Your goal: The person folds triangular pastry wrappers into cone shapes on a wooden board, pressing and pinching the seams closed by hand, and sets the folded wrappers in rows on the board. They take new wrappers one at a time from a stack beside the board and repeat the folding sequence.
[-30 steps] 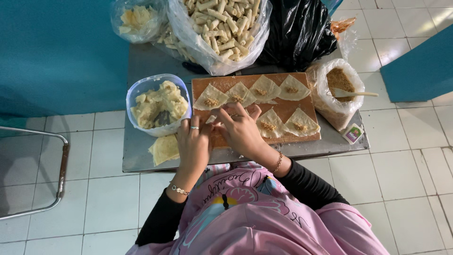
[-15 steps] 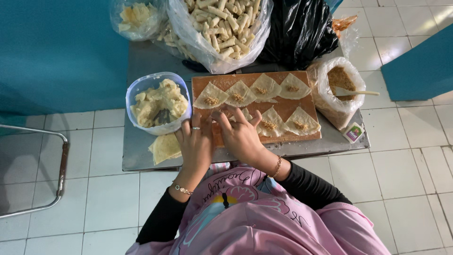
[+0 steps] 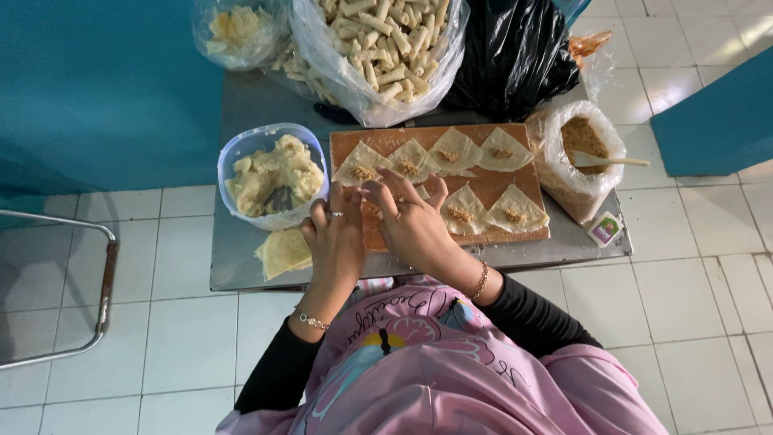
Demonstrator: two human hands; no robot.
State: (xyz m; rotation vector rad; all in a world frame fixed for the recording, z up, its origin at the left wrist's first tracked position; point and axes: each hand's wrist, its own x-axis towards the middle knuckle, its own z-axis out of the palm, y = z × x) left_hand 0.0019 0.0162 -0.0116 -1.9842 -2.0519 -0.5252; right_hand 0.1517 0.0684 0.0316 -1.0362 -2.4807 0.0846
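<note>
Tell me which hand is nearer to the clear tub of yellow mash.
Left. The left hand lies at the cutting board's near-left corner, right beside the clear tub. The right hand lies farther along the board, with the left hand between it and the tub.

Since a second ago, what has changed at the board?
Little. Both hands stayed together over the near left part of the wooden board; the left hand and right hand shifted only slightly, their fingers hiding whatever they work on. The filled wrappers, tub and bags have not moved.
</note>
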